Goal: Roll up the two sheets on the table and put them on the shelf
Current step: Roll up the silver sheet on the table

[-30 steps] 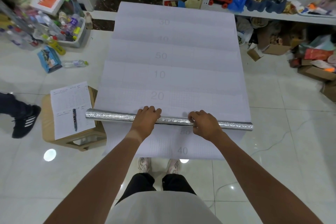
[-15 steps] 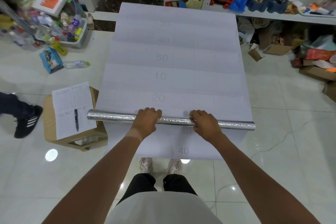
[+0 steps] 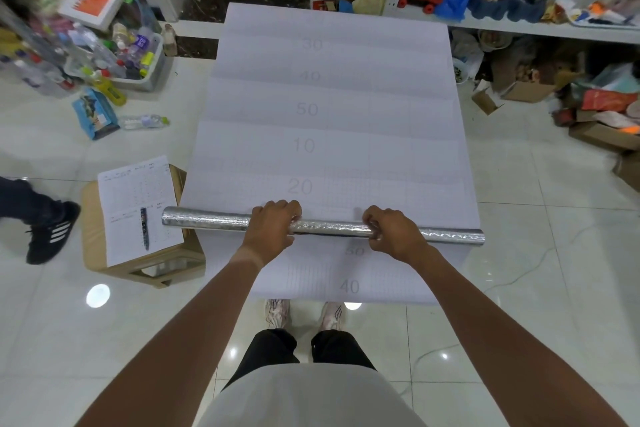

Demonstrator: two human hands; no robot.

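A long white sheet (image 3: 332,107) printed with grey numbers lies flat over the table, reaching from near me to the far end. Across its near part lies a silver foil roll (image 3: 207,221), rolled tight, sticking out past both side edges. My left hand (image 3: 273,229) grips the roll left of its middle. My right hand (image 3: 391,234) grips it right of the middle, fingers curled over the top. The white metal shelf (image 3: 519,24) stands at the far right, crowded with toys and clutter. Whether a second sheet lies under the white one, I cannot tell.
A low wooden stool (image 3: 138,263) with a paper form and pen stands just left of the table. A bin of bottles (image 3: 117,59) and loose bottles sit far left. Cardboard boxes (image 3: 595,121) litter the floor under the shelf. A person's black shoe (image 3: 52,232) is at the left edge.
Both hands stay on the silver roll; it has shifted slightly. The shoe at the left edge has moved a little.
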